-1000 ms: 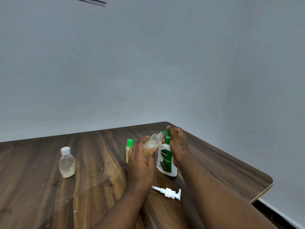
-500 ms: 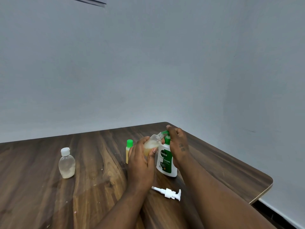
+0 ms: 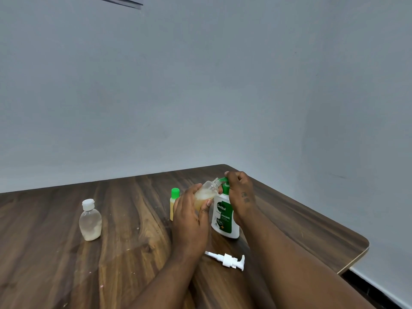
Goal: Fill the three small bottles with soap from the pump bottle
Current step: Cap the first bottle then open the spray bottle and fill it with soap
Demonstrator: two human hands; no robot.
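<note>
My left hand [image 3: 189,216] grips a small clear bottle [image 3: 206,192], uncapped and tilted, its mouth right at the green spout of the pump bottle [image 3: 225,216]. Pale yellowish soap fills part of the small bottle. The white and green pump bottle stands upright on the table, and my right hand [image 3: 239,192] rests on its green pump head. A slim yellow bottle with a green cap [image 3: 174,201] stands just left of my left hand, partly hidden. A clear bottle with a white cap [image 3: 90,220] stands apart at the left, soap in its lower part.
A loose white pump dispenser [image 3: 227,260] lies on the wooden table [image 3: 124,253] in front of the pump bottle, between my forearms. The table's rounded right edge [image 3: 354,253] is near my right arm. A grey wall rises behind.
</note>
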